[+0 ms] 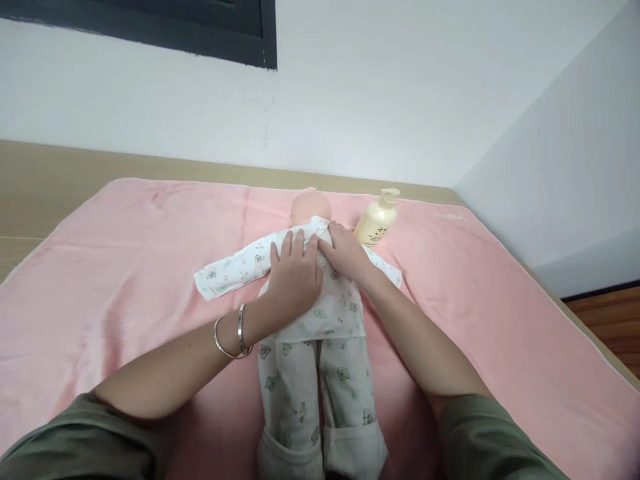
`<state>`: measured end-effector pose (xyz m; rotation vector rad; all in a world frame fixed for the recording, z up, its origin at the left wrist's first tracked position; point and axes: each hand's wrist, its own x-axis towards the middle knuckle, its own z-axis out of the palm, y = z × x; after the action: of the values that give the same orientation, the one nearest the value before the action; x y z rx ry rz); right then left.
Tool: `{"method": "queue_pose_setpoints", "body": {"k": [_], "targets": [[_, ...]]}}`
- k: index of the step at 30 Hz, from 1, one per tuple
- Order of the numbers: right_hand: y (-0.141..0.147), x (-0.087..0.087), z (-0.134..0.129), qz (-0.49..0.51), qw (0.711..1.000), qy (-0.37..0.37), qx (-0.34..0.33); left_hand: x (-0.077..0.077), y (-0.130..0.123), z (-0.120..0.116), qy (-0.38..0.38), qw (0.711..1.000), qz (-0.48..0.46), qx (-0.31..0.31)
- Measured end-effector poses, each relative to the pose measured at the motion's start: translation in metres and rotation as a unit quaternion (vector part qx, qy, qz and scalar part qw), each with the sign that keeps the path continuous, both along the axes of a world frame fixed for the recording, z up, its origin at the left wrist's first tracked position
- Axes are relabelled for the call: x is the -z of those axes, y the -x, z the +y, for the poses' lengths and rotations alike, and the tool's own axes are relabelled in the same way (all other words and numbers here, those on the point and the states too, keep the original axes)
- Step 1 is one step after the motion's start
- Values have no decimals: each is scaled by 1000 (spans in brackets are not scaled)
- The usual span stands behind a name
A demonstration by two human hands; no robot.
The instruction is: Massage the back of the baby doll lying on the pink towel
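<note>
A baby doll (310,205) lies on a pink cloth, its head toward the wall. It has on a white printed top (333,313) and matching trousers (296,393) with turned-up cuffs. My left hand (296,272), two silver bangles on its wrist, lies flat on the left side of the chest with the fingers spread. On the right shoulder near the collar rests my right hand (347,252), its fingers stretched out. The left sleeve reaches out sideways; the right one is partly hidden behind my right forearm.
A pale yellow pump bottle (376,221) stands right of the doll's head. The pink cloth (165,260) covers most of a wooden surface (55,180). Behind it rises a white wall with a dark frame (200,33) at the upper left.
</note>
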<state>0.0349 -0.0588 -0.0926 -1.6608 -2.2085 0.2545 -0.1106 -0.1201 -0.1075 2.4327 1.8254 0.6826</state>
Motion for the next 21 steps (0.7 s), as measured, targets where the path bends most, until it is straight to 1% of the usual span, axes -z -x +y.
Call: {"method": "queue_pose_setpoints", "body": {"k": [2,3,8,10,12,14,16,18,19,21], "targets": [[-2,-2,2,-16,1000,20,11,1,-2,-2,7,1000,-7,12],[1,-3,-2,-31,999,23,14,2,0,2,15,1000,-18,11],[28,-4,-42,-111,992,-23,50,2,22,50,78,990,-118,-20],[34,-2,-48,-114,992,-32,48,2,28,61,91,985,-145,-22],[30,-1,-42,-94,995,-20,29,2,29,60,83,989,-123,-16],[18,0,-26,-54,998,-2,12,1,25,48,54,996,-68,1],[5,0,-8,-15,1000,12,-2,1,21,32,14,999,-21,32],[-4,-1,4,3,1000,25,-14,2,18,21,-16,997,7,69],[-6,-1,6,3,999,26,-18,2,18,19,-24,996,16,84],[-3,-2,3,-15,1000,16,-14,3,19,21,-31,994,25,101]]}}
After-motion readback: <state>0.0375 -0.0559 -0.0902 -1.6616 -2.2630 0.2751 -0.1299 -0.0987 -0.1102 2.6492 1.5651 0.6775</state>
